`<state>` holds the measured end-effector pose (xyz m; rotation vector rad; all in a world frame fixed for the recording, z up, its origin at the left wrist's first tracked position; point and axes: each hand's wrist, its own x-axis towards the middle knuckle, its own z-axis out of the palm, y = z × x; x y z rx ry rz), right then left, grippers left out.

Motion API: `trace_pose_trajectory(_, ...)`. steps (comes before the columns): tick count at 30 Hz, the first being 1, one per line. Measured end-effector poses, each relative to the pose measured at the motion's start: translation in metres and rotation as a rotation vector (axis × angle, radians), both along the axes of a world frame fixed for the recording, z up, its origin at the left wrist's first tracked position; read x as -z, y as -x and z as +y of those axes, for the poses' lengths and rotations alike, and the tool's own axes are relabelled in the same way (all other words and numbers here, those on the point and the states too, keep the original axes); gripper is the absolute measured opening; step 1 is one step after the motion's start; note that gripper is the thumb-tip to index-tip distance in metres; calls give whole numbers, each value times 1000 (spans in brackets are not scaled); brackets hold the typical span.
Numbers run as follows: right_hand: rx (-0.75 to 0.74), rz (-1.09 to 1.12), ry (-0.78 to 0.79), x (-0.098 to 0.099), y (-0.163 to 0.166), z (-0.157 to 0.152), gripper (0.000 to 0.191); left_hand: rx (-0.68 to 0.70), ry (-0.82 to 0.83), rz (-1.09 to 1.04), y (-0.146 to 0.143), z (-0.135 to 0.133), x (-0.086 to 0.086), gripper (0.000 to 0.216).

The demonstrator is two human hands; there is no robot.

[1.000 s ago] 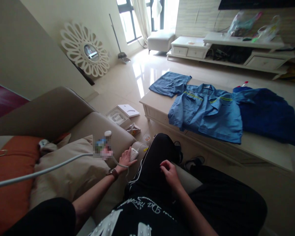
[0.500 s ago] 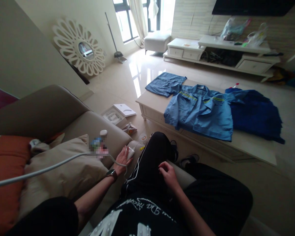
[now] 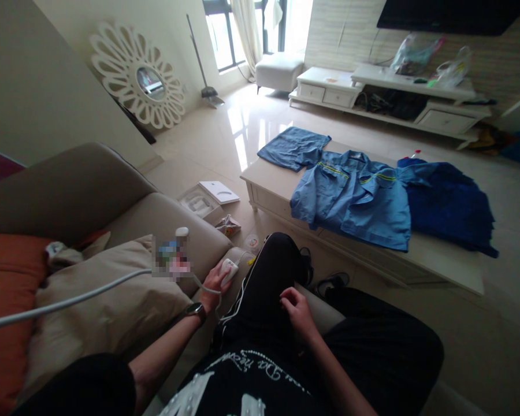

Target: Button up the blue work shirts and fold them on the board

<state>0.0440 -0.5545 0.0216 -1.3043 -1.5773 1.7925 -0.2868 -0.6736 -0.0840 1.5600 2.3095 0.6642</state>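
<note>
My left hand (image 3: 212, 290) is closed around the side of a small white box-like device (image 3: 229, 270) on the sofa beside my left thigh. A white cable (image 3: 238, 306) runs by that wrist and along my trouser leg. My right hand (image 3: 298, 310) hovers over my lap with its fingers curled in, and nothing shows in them. On the low table (image 3: 264, 184) in front lies a light blue shirt (image 3: 353, 193) with yellow stripes, spread out, with dark blue cloth (image 3: 450, 208) to its right.
A beige cushion (image 3: 108, 306) and an orange cushion (image 3: 8, 306) lie on the sofa (image 3: 173, 216) at my left. A thick grey cable (image 3: 69, 303) crosses above them. An open white box (image 3: 197, 202) stands on the floor. Behind are a TV cabinet (image 3: 320, 86) and a flower-shaped mirror (image 3: 149, 84).
My left hand has gone from lying over the white device to gripping its side, and the device is tilted up a little. My right hand has hardly moved.
</note>
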Motion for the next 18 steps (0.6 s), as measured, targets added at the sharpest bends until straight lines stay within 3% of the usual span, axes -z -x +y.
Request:
trace_pose_trajectory(6, -19, -6, 6, -2, 2, -3, 11, 12, 42, -25, 1, 6, -12, 44)
trace_pose_trajectory(9, -21, -9, -16, -4, 1, -2, 8, 10, 25, -30, 6, -3, -15, 44)
trace_pose_trajectory(13, 8, -24, -57, -5, -7, -1, 7, -41, 6, 30, 14, -39, -23, 51)
trace_pose_trajectory(18, 57, -42, -18, 4, -26, -5, 10, -144, 157, 122, 14, -113, -54, 60)
